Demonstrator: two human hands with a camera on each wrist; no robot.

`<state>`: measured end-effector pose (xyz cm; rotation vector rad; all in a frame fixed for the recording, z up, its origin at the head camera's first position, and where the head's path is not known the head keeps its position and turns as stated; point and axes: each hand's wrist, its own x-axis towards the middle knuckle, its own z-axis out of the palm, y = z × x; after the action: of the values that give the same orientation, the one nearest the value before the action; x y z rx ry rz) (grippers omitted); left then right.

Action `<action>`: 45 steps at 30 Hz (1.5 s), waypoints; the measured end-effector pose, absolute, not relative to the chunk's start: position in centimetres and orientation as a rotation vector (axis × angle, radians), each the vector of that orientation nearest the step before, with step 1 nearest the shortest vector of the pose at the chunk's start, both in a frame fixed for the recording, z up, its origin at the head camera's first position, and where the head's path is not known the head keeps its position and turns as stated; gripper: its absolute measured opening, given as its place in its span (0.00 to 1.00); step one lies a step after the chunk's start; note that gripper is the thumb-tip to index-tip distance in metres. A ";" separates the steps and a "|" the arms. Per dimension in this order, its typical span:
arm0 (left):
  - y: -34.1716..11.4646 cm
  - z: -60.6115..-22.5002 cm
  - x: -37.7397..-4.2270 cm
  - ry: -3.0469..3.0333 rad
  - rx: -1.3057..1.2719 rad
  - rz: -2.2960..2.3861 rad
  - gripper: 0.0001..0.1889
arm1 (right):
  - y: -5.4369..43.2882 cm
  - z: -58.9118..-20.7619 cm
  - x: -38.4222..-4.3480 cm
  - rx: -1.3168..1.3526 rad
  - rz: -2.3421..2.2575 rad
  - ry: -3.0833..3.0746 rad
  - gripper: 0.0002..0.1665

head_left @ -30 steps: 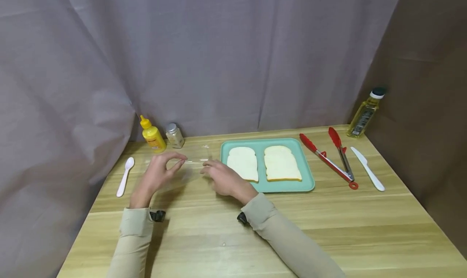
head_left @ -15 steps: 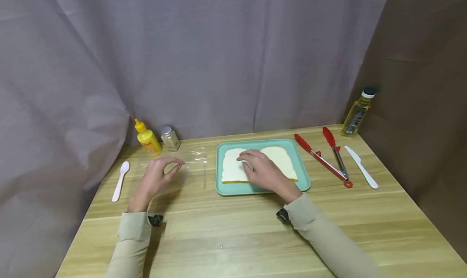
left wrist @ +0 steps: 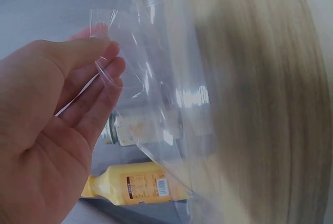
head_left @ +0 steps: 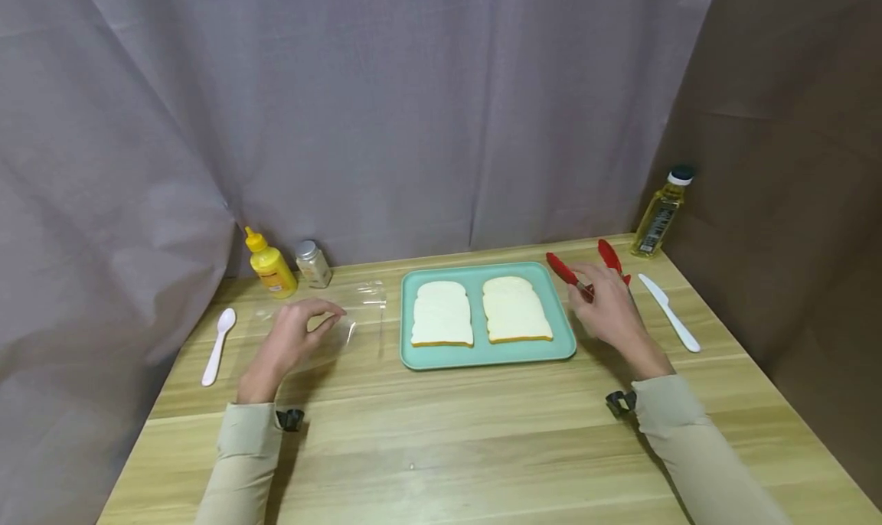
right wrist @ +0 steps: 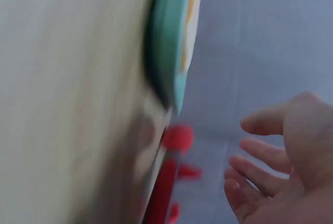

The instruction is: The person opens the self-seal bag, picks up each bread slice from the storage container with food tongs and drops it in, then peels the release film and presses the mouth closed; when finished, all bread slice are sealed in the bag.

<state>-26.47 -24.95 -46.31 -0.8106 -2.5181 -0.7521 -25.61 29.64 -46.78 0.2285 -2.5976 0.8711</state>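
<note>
My left hand [head_left: 289, 341] pinches the edge of a clear plastic bag [left wrist: 151, 73] between thumb and fingers. In the head view the bag hangs low over the table, left of the tray. My right hand [head_left: 606, 309] hovers over the red-tipped tongs [head_left: 561, 268], hiding their middle and handle end. In the right wrist view its fingers [right wrist: 260, 174] are loosely bent and apart from the tongs, holding nothing. Two slices of bread, a left slice [head_left: 442, 314] and a right slice [head_left: 517, 311], lie side by side on the teal tray [head_left: 475, 355].
A yellow squeeze bottle [head_left: 272, 269] and a small shaker jar [head_left: 313, 265] stand at the back left. A white spoon [head_left: 219, 347] lies at the left. On the right are a white knife [head_left: 668, 312] and an oil bottle [head_left: 658, 217], near the curtain [head_left: 386, 127].
My right hand has left the bag and travelled right, across the tray, to above the tongs. The left hand stays on the bag, whose right side hangs free.
</note>
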 end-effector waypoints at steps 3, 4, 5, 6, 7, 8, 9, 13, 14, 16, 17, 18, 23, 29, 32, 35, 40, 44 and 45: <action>-25.0 -46.3 -26.5 -2.528 -0.813 -0.754 0.08 | 32.1 -47.1 -25.1 0.124 0.857 -2.577 0.27; -25.0 -46.3 -26.5 -2.532 -0.809 -0.758 0.08 | 32.9 -47.3 -25.0 0.094 0.858 -2.573 0.28; -25.0 -46.3 -26.5 -2.534 -0.807 -0.760 0.08 | 33.6 -47.5 -24.9 0.066 0.862 -2.569 0.30; -25.0 -46.3 -26.5 -2.538 -0.805 -0.760 0.08 | 34.2 -47.6 -24.9 0.043 0.862 -2.573 0.32; -25.0 -46.3 -26.4 -2.541 -0.802 -0.761 0.08 | 34.8 -47.8 -24.8 0.020 0.863 -2.587 0.35; -25.0 -46.3 -26.4 -2.541 -0.801 -0.762 0.08 | 35.2 -47.9 -24.8 -0.001 0.866 -2.608 0.38; -25.0 -46.3 -26.4 -2.540 -0.800 -0.763 0.08 | 35.6 -48.0 -24.8 -0.023 0.868 -2.636 0.42; -24.9 -46.3 -26.4 -2.519 -0.816 -0.760 0.07 | 36.6 -48.1 -24.9 -0.108 0.880 -2.780 0.59; -24.8 -46.3 -26.4 -2.515 -0.820 -0.762 0.07 | 36.7 -48.1 -24.9 -0.127 0.888 -2.811 0.62; -24.8 -46.3 -26.4 -2.514 -0.823 -0.764 0.07 | 36.8 -48.1 -25.0 -0.151 0.893 -2.867 0.67; -24.7 -46.4 -26.3 -2.518 -0.821 -0.768 0.07 | 36.8 -48.1 -25.1 -0.156 0.888 -2.890 0.69; -24.7 -46.4 -26.3 -2.523 -0.817 -0.770 0.07 | 36.8 -48.1 -25.2 -0.157 0.878 -2.911 0.70; -24.6 -46.4 -26.3 -2.545 -0.796 -0.780 0.07 | 36.8 -48.2 -25.8 -0.190 0.833 -2.973 0.69; -24.6 -46.3 -26.3 -2.547 -0.787 -0.798 0.08 | 36.8 -48.3 -26.5 -0.223 0.804 -3.013 0.68; -24.6 -46.3 -26.4 -2.548 -0.778 -0.799 0.08 | 37.0 -48.4 -26.6 -0.210 0.779 -3.032 0.64; -24.6 -46.4 -26.4 -2.561 -0.774 -0.795 0.08 | 37.2 -48.4 -26.5 -0.220 0.778 -3.056 0.64; -24.4 -46.4 -26.4 -2.570 -0.781 -0.815 0.08 | 37.3 -48.3 -26.4 -0.251 0.815 -3.065 0.69; -24.4 -46.5 -26.4 -2.564 -0.785 -0.820 0.08 | 37.1 -47.9 -25.9 -0.240 0.792 -3.060 0.69; -24.4 -46.5 -26.4 -2.562 -0.785 -0.820 0.07 | 36.9 -47.8 -25.6 -0.233 0.782 -3.059 0.69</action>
<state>-26.40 -24.42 -46.47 -0.7847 -2.5620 -0.8198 -25.64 36.94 -47.81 -0.2333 -3.0589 0.7823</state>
